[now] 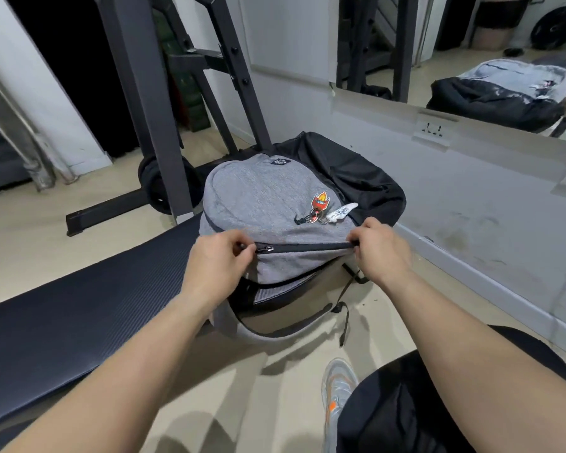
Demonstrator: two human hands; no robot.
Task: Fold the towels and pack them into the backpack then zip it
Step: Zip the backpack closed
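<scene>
I'm pinching the zipper pull (263, 248) with my left hand (217, 260), the backpack (258, 197) at its three-o'clock edge with my right hand (380, 254); only zipping seems left.

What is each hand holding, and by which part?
Both hold the backpack at its zip: the left hand pinches the zip pull, the right hand pinches the fabric at the zip's other end.

backpack (258, 191) contents hidden under its grey flap; zipper (304, 247) pull tab buried in left hand (218, 259) pinch; far end covered by gripping right hand (381, 253); logo patch (277, 161) too small to read; exercise mat (79, 308) cut by left edge; shoe (337, 387) partly behind knee
</scene>
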